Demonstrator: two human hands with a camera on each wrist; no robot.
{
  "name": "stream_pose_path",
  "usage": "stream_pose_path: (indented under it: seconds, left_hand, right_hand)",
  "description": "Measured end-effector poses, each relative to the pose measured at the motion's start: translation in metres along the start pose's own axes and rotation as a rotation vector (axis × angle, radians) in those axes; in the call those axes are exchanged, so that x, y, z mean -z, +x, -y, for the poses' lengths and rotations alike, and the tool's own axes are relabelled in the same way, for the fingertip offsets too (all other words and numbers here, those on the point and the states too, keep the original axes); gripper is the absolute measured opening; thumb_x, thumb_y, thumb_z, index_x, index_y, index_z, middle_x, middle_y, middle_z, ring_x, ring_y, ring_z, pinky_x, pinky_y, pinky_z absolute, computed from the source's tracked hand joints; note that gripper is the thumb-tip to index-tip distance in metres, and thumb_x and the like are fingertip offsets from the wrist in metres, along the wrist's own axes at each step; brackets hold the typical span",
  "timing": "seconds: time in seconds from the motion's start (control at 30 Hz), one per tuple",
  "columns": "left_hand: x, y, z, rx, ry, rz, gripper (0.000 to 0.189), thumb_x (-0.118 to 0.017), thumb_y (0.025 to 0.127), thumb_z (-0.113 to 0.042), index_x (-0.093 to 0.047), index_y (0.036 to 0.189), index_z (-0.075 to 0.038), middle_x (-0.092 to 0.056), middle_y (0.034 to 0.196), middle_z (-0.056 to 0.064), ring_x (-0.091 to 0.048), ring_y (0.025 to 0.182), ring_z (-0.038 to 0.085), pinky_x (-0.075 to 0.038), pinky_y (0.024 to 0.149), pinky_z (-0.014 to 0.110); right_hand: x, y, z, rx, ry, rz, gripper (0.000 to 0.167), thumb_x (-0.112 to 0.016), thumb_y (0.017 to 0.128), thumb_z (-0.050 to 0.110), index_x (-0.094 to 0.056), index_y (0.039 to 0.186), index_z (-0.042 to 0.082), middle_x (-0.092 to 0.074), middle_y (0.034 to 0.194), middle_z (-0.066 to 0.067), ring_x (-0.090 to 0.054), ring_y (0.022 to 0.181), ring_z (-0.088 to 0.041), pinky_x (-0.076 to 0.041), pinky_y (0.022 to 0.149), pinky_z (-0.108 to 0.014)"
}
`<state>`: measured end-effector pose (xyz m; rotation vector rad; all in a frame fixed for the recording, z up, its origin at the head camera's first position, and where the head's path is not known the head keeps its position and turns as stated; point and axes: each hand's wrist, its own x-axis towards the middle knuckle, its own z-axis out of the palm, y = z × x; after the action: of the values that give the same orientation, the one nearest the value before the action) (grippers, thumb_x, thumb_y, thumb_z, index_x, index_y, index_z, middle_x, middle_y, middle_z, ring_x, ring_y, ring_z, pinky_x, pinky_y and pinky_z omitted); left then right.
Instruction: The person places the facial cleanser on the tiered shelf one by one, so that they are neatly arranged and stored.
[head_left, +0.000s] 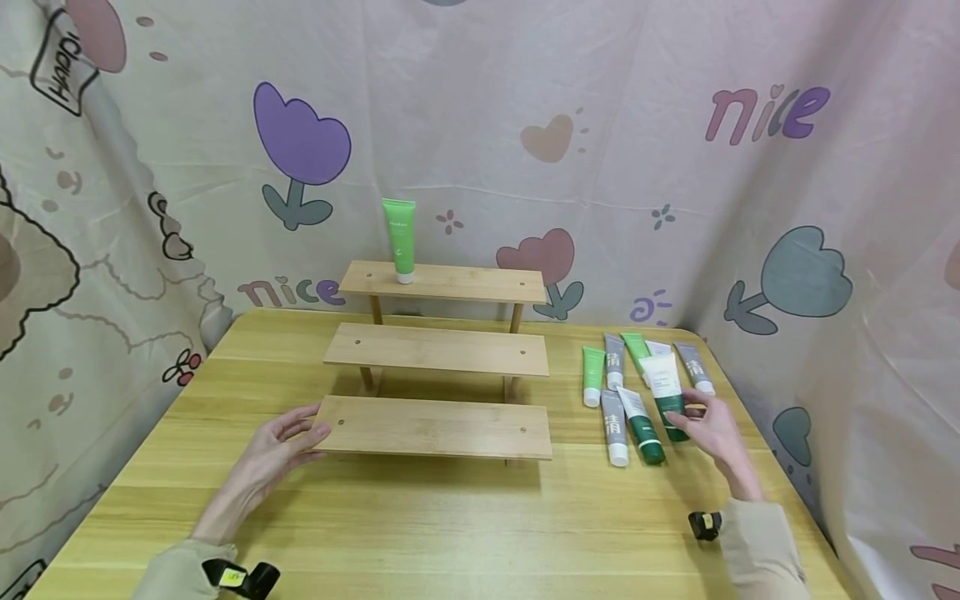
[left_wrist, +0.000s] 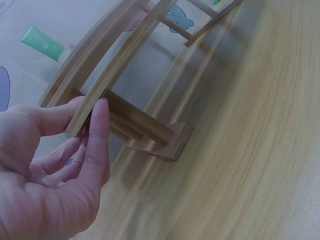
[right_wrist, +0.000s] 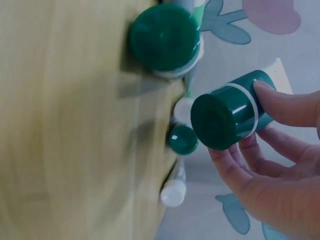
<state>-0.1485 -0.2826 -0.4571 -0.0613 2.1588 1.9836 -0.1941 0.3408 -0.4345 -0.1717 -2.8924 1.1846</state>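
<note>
A three-tier wooden shelf rack [head_left: 438,427] stands on the table. My left hand [head_left: 281,450] pinches the left end of its lowest board; the left wrist view shows the board [left_wrist: 120,65] between thumb and fingers. My right hand [head_left: 708,425] grips a white and dark green squeeze tube [head_left: 666,387] by its green part, cap toward me. In the right wrist view that tube [right_wrist: 235,112] is raised off the table, thumb on one side and fingers on the other. One light green tube [head_left: 401,237] stands upright on its white cap on the top board, left of the middle.
Several tubes lie on the table at the right: a light green tube [head_left: 592,375], a grey tube [head_left: 615,429], another white and green tube [head_left: 641,427], a grey tube at the far right [head_left: 695,368]. A patterned curtain [head_left: 450,100] hangs behind and beside the wooden table [head_left: 420,533].
</note>
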Motion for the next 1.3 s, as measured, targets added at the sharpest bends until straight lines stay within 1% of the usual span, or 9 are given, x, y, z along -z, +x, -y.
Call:
stream_pose_path:
  seconds: [0.17,0.4,0.57,0.6,0.8,1.0,1.1,1.23,1.3]
  left_hand:
    - [-0.001,0.000,-0.001,0.003,0.006,0.000,0.072,-0.060,0.102,-0.014,-0.018,0.155,0.010,-0.044,0.131,0.010,-0.061,0.100,0.001,-0.063,0.089,0.022]
    - [-0.001,-0.002,-0.003,0.016,0.017,0.006,0.074,-0.060,0.102,-0.017,-0.017,0.156,0.010,-0.044,0.132,0.012,-0.061,0.101,-0.001,-0.063,0.091,0.022]
    - [0.000,-0.002,-0.003,0.025,0.013,0.000,0.075,-0.061,0.102,-0.019,-0.018,0.156,0.009,-0.045,0.133,0.010,-0.061,0.102,-0.001,-0.063,0.092,0.023]
    - [0.000,-0.002,-0.003,0.023,0.011,0.001,0.075,-0.062,0.102,-0.019,-0.018,0.156,0.009,-0.046,0.132,0.009,-0.062,0.103,-0.001,-0.063,0.092,0.023]
    - [0.000,-0.001,-0.003,0.017,0.009,0.000,0.074,-0.062,0.102,-0.019,-0.018,0.156,0.009,-0.046,0.130,0.007,-0.061,0.102,0.000,-0.063,0.092,0.023]
    - [0.000,-0.001,-0.003,0.016,0.008,0.001,0.074,-0.061,0.102,-0.019,-0.018,0.156,0.009,-0.045,0.132,0.009,-0.061,0.102,0.000,-0.063,0.091,0.023]
    - [0.000,-0.001,-0.003,0.011,0.008,0.002,0.074,-0.061,0.102,-0.019,-0.019,0.156,0.009,-0.046,0.130,0.008,-0.062,0.102,0.000,-0.063,0.091,0.023]
    - [0.000,-0.001,-0.003,0.006,0.010,0.004,0.074,-0.061,0.102,-0.018,-0.019,0.155,0.010,-0.046,0.130,0.009,-0.062,0.102,0.000,-0.063,0.091,0.023]
    - [0.000,-0.001,-0.003,0.005,0.010,0.004,0.074,-0.061,0.102,-0.018,-0.018,0.155,0.010,-0.046,0.130,0.008,-0.061,0.102,0.000,-0.063,0.091,0.023]
  right_hand:
    - [-0.004,0.002,0.010,0.034,0.043,-0.030,0.058,-0.069,0.094,0.008,-0.043,0.140,-0.016,-0.052,0.132,-0.038,-0.057,0.116,-0.048,-0.047,0.068,-0.006]
    - [-0.010,0.005,0.026,0.078,0.086,-0.084,0.054,-0.067,0.094,0.002,-0.045,0.140,-0.014,-0.055,0.130,-0.036,-0.058,0.118,-0.046,-0.049,0.078,-0.006]
    - [-0.011,0.009,0.041,0.097,0.101,-0.111,0.055,-0.068,0.093,0.002,-0.045,0.141,-0.012,-0.056,0.130,-0.035,-0.059,0.117,-0.044,-0.043,0.075,0.000]
    - [-0.012,0.010,0.044,0.102,0.108,-0.113,0.055,-0.068,0.093,0.002,-0.045,0.141,-0.012,-0.056,0.130,-0.035,-0.062,0.113,-0.039,-0.042,0.074,0.001]
    - [-0.015,0.016,0.060,0.157,0.168,-0.113,0.051,-0.067,0.092,-0.002,-0.047,0.138,-0.011,-0.058,0.128,-0.034,-0.060,0.109,-0.030,-0.043,0.077,0.003]
    - [-0.020,0.022,0.076,0.171,0.212,-0.095,0.053,-0.068,0.092,-0.001,-0.046,0.140,-0.010,-0.056,0.133,-0.033,-0.056,0.120,-0.039,-0.041,0.081,0.003]
    - [-0.021,0.024,0.084,0.167,0.223,-0.082,0.053,-0.067,0.092,-0.001,-0.046,0.141,-0.009,-0.055,0.136,-0.031,-0.055,0.123,-0.039,-0.047,0.090,-0.006]
    - [-0.023,0.027,0.094,0.184,0.227,-0.087,0.052,-0.068,0.092,-0.001,-0.048,0.139,-0.009,-0.056,0.136,-0.031,-0.056,0.123,-0.040,-0.055,0.106,-0.035]
    - [-0.025,0.029,0.099,0.199,0.237,-0.090,0.052,-0.068,0.091,-0.002,-0.049,0.138,-0.009,-0.057,0.134,-0.031,-0.057,0.122,-0.040,-0.055,0.108,-0.042]
